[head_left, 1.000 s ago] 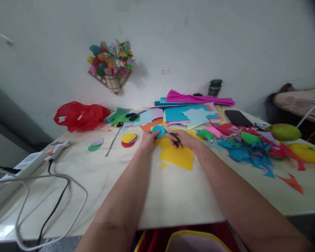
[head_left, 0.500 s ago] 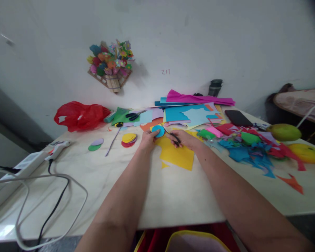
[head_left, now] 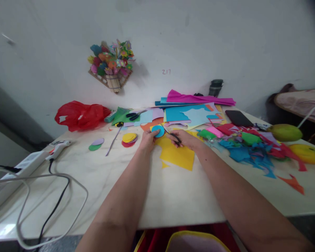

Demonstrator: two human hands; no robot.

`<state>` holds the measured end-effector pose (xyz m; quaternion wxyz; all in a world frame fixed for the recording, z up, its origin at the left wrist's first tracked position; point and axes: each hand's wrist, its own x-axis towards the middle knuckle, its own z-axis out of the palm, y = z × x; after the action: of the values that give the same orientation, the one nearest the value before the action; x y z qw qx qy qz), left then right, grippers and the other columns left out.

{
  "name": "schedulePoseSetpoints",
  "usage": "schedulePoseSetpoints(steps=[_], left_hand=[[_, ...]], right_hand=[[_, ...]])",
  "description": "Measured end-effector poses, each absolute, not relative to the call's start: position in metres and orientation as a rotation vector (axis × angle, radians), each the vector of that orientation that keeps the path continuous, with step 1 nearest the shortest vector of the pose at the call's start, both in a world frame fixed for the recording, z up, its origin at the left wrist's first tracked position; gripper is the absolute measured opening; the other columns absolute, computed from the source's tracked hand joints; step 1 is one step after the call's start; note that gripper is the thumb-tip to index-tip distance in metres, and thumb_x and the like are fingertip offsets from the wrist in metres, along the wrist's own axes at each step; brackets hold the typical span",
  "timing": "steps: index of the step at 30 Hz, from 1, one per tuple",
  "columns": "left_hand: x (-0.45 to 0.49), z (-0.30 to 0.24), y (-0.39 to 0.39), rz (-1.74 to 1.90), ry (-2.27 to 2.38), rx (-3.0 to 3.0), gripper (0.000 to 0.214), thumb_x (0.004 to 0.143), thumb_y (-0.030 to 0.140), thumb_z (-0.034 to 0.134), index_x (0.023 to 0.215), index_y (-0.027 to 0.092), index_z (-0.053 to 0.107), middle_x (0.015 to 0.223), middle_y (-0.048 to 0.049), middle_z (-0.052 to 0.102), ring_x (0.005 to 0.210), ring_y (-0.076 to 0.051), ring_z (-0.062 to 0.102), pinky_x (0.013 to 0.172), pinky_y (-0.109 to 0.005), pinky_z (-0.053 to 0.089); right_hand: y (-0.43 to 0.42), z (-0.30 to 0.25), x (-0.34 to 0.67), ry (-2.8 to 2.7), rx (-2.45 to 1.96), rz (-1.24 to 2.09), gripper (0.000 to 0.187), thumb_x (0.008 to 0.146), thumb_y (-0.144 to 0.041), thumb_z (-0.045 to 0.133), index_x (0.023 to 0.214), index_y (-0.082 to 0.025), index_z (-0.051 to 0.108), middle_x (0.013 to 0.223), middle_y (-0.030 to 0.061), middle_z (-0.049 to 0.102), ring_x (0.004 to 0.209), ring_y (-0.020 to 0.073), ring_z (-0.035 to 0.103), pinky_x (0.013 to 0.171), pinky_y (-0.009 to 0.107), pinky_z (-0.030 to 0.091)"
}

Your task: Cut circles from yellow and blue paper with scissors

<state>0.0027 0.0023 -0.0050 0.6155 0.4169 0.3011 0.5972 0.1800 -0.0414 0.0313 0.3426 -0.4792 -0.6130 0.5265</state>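
My left hand [head_left: 149,138] pinches a blue paper circle [head_left: 158,131], with some yellow paper showing behind its upper edge. In my right hand [head_left: 185,139] are black-handled scissors [head_left: 176,139], their blades reaching toward the circle's right side. I cannot tell whether the blades touch paper. Below both hands lies a yellow paper sheet [head_left: 178,158] on the table. To the left sits a stack of paper circles [head_left: 129,138], yellow on top and red beneath. Farther left, a lilac circle [head_left: 98,141] overlaps a green circle [head_left: 94,147].
Coloured sheets [head_left: 173,113] and a second pair of scissors [head_left: 133,115] lie at the back. At right are paper scraps [head_left: 248,154], a dark phone [head_left: 238,118] and two yellow-green fruits [head_left: 285,132]. A red plastic bag [head_left: 82,115] and power strip [head_left: 22,168] with cables occupy the left.
Almost nothing differs. The whole view has shifted very slightly; both hands keep their places, the blue circle and the scissors still in them.
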Motion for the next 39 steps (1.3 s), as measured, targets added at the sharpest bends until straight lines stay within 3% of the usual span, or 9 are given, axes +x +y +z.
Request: schedulePoseSetpoints(steps=[6, 15, 39], left_hand=[[0.003, -0.005, 0.003, 1.391, 0.708, 0.941, 0.034, 0.048, 0.029, 0.09, 0.072, 0.012, 0.072, 0.072, -0.0076, 0.074, 0.073, -0.023, 0.072, 0.086, -0.042, 0.057], [0.003, -0.006, 0.003, 1.414, 0.71, 0.919, 0.032, 0.049, 0.027, 0.089, 0.071, 0.013, 0.071, 0.074, -0.0086, 0.075, 0.079, -0.027, 0.073, 0.087, -0.043, 0.058], [0.003, -0.007, 0.006, 1.443, 0.724, 0.843, 0.029, 0.052, 0.023, 0.088, 0.072, 0.012, 0.071, 0.075, -0.0086, 0.074, 0.078, -0.026, 0.073, 0.086, -0.042, 0.058]], right_hand=[[-0.049, 0.04, 0.176, -1.536, -1.211, 1.417, 0.017, 0.081, -0.024, 0.066, 0.071, -0.02, 0.053, 0.048, -0.0052, 0.05, 0.039, 0.0076, 0.045, 0.036, 0.019, 0.028], [-0.051, 0.043, 0.174, -1.566, -1.281, 1.37, 0.027, 0.078, -0.035, 0.072, 0.069, -0.019, 0.052, 0.047, -0.0059, 0.049, 0.036, 0.0056, 0.041, 0.034, 0.019, 0.021], [-0.047, 0.038, 0.173, -1.476, -1.218, 1.412, 0.029, 0.069, -0.036, 0.075, 0.066, -0.019, 0.052, 0.046, -0.0057, 0.046, 0.04, 0.0072, 0.038, 0.038, 0.02, 0.027]])
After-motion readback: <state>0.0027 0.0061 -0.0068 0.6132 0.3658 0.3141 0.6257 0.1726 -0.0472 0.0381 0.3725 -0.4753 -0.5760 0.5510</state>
